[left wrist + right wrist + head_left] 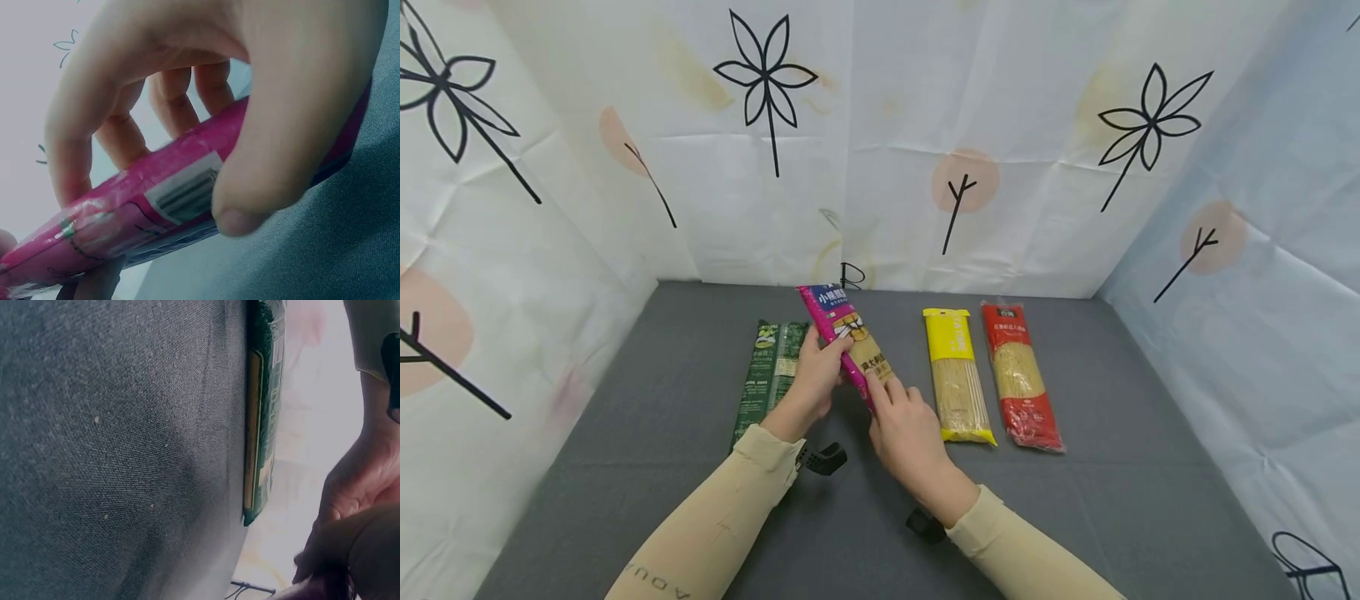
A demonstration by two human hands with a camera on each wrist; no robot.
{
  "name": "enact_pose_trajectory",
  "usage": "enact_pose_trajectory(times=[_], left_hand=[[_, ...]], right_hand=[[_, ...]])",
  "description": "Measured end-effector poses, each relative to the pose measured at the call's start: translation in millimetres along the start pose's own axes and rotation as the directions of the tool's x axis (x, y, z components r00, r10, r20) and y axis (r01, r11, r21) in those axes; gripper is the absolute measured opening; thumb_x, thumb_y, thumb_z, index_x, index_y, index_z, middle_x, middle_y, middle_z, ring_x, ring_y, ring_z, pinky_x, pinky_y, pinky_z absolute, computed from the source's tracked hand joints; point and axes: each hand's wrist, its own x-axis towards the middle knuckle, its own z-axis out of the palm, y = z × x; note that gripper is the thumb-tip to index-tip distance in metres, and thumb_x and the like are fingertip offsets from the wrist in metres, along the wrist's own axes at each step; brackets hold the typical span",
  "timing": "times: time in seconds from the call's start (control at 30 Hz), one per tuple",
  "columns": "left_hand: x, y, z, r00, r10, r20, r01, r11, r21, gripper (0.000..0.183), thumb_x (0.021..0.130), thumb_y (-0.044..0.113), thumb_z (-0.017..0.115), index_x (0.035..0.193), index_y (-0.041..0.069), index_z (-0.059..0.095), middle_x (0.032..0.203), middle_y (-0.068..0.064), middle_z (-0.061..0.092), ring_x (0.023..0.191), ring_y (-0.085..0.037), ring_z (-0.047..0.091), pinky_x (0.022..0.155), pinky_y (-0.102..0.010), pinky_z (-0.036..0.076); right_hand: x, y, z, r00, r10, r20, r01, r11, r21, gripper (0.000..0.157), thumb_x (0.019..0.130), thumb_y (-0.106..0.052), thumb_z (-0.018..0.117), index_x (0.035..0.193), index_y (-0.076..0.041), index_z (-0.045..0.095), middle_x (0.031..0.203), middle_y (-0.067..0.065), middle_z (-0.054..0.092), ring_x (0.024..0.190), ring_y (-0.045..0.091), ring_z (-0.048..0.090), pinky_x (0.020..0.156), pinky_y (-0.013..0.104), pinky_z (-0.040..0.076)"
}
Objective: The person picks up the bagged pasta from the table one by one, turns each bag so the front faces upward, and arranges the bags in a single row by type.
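Observation:
A magenta and tan noodle pack (868, 348) is held up at a tilt over the grey table. My left hand (811, 379) grips its left side, thumb across the front. In the left wrist view, the fingers curl over the pack's far edge and the thumb (269, 181) lies by a white barcode label. My right hand (910, 433) holds the lower end, fingers on the front face. Under the left wrist, partly covered by it, lies a green pack (760, 379). The right wrist view shows that green pack (265, 419) edge-on, with the hands dark in the lower right corner.
Right of the hands, a yellow noodle pack (958, 375) and a red noodle pack (1021, 379) lie side by side on the grey cloth (1097, 500). White printed curtains (887, 100) enclose the table's back and sides. Dark bands sit at both wrists.

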Motion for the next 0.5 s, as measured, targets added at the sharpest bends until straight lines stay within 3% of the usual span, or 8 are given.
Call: enact_pose_trajectory(times=[0.23, 0.5], left_hand=[[-1.0, 1.9, -4.4, 1.0, 0.0, 0.007, 0.0, 1.0, -0.03, 0.05, 0.098, 0.017, 0.051, 0.144, 0.023, 0.032, 0.128, -0.011, 0.052, 0.109, -0.031, 0.059, 0.082, -0.046, 0.053], [-2.8, 6.1, -7.3, 1.0, -0.001, 0.001, 0.001, 1.0, -0.022, 0.042, 0.102, 0.021, 0.048, 0.141, 0.018, 0.035, 0.126, -0.012, 0.054, 0.109, -0.03, 0.059, 0.086, -0.046, 0.05]], right_hand=[[-4, 2, -2.9, 0.996, 0.032, 0.08, -0.041, 0.994, 0.102, 0.074, 0.077, -0.035, 0.08, 0.14, -0.015, 0.048, 0.113, 0.008, 0.056, 0.088, 0.023, 0.053, 0.073, 0.036, 0.054], [0, 12, -4.1, 0.959, 0.191, 0.207, -0.234, 0.95, 0.207, 0.062, 0.087, -0.05, 0.066, 0.134, -0.01, 0.053, 0.114, 0.006, 0.057, 0.093, 0.019, 0.053, 0.08, 0.036, 0.052]])
